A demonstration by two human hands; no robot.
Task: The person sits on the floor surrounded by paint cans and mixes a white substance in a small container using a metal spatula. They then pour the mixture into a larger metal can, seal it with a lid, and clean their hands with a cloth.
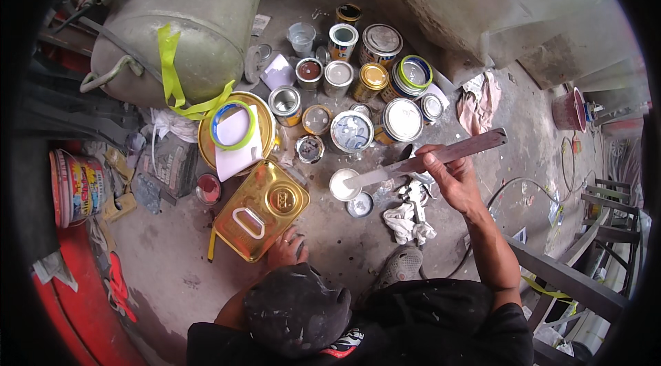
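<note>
Right hand (456,183): closed round a long flat stick (406,166), thumb on its upper side and fingers wrapped beneath; the stick's dark, reddish-brown end juts out up and to the right past the grip.
White-filled can (332,188): on the floor between the two hands, left of the right hand and above and right of the left; it is small and lidless, and the pale end of the stick slants into its mouth.
Left hand (287,250): low down, fingers somewhat spread, just beside the lower right edge of the gold rectangular tin (265,194); a dark cap (296,311) crowds this spot, so whether the hand presses on the tin, grips it or only rests near it cannot be told.
Gold tin: left of the white-filled can and apart from it, turned at a slant, with a pale carrying handle and a round cap on top.
Small lid (360,205): flat on the floor, just below and right of the white-filled can.
White rag (411,218): crumpled, below the stick and left of the right forearm.
Paint cans (351,132): grouped beyond the stick, some lidded, some uncovered, in several sizes.
Tape roll (215,130): green and blue, lying over a white sheet (241,152) on a big round gold can (204,149).
Shoe (399,266): grey, perforated, below the rag.
</note>
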